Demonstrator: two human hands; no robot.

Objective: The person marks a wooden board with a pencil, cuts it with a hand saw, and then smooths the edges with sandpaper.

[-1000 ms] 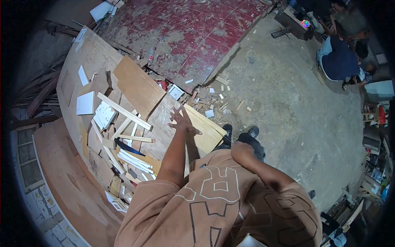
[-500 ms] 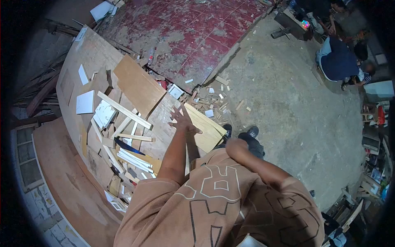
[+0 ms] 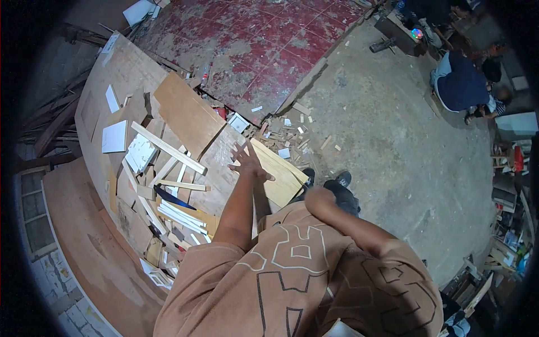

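My left hand (image 3: 247, 163) lies with fingers spread across the left edge of a pale wooden board (image 3: 275, 171), on the right edge of a worktable (image 3: 222, 188). Part of the board reaches past the table edge, and a thin dark line runs across it near its right side. Close to the board's near right corner, my right hand (image 3: 321, 201) is closed like a fist and slightly blurred. A small dark shape shows between it and the board. What the fingers grip is hidden from this angle.
White-faced panels (image 3: 115, 136), wooden strips (image 3: 168, 147), a brown sheet (image 3: 188, 115) and a dark blue curved piece (image 3: 174, 197) crowd the table. Wood offcuts (image 3: 281, 135) litter the floor ahead of my shoes (image 3: 343, 180). People (image 3: 463, 84) sit or crouch at the upper right.
My right hand has shifted very slightly left, near the board's corner. The left hand stays spread on the board, and the whole view has moved a little.
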